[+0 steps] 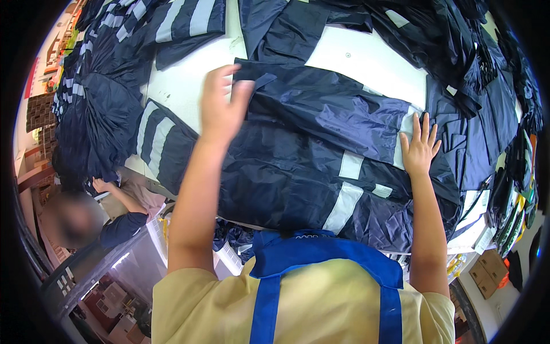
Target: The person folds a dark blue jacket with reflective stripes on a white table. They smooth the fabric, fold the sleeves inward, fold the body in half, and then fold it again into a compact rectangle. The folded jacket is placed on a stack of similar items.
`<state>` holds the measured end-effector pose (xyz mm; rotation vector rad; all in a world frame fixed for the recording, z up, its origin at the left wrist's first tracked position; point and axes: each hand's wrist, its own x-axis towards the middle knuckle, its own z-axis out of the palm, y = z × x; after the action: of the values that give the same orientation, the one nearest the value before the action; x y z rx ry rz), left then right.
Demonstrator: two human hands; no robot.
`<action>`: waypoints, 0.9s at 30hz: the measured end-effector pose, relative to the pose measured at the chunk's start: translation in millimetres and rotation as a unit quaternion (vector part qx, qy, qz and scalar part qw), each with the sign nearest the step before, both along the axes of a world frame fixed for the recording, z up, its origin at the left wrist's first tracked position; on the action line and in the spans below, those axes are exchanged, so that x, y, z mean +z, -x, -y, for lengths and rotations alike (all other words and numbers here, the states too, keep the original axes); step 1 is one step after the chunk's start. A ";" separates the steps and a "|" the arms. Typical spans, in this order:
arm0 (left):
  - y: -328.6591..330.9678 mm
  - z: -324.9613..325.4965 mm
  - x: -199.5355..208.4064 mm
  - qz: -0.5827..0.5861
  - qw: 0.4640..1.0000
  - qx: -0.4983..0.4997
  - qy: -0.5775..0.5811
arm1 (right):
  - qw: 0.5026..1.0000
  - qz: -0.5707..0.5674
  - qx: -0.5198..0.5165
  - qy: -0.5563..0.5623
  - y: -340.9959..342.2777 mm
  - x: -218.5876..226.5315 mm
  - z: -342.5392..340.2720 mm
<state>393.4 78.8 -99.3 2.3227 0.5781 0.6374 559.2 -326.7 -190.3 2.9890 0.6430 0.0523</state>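
Note:
A dark navy garment of thin, shiny fabric with pale stripes lies spread and wrinkled across the white table. My right hand rests flat on its right end, fingers spread, beside a pale grey stripe. At the garment's left end, my left hand is slightly blurred, thumb and fingers apart, with nothing visible between them. Close to its thumb a small dark fabric tab sticks up. Nearer me lies more navy fabric with light stripes; whether it is the same piece I cannot tell.
Heaped navy garments surround the white table on the left, far side and right. At the lower left a co-worker's hand touches the left heap. Cardboard boxes stand at the lower right.

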 end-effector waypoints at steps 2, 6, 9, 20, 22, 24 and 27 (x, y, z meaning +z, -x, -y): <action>-25.3 27.9 4.0 -0.036 0.980 -0.050 -0.191 | 1.000 -0.009 -0.002 0.009 -1.0 2.4 -1.0; -40.5 18.7 -16.4 -0.271 0.957 -0.004 -0.104 | 1.000 -0.019 -0.004 0.016 -1.4 7.9 -3.5; -26.0 -8.5 0.0 -0.156 0.987 0.039 -0.003 | 1.000 -0.020 -0.007 0.010 -0.2 5.4 -1.2; 16.2 6.8 2.9 -0.101 0.899 0.051 0.423 | 0.964 -0.118 0.088 -0.221 -73.1 43.0 1.7; 17.7 8.2 10.5 -0.093 0.895 0.085 0.428 | 0.956 -0.143 0.157 -0.202 -76.3 73.2 -2.2; 26.6 0.1 -1.9 -0.052 0.902 0.112 0.414 | 0.936 -0.219 0.128 -0.244 -67.0 100.2 -1.8; 19.5 9.8 -9.1 0.083 0.872 0.106 0.472 | 0.971 -0.196 0.099 -0.093 -55.0 104.0 -8.3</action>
<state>373.9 68.9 -108.3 1.2838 0.8346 0.4820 614.2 -318.4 -86.3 3.1256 1.0270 -0.5050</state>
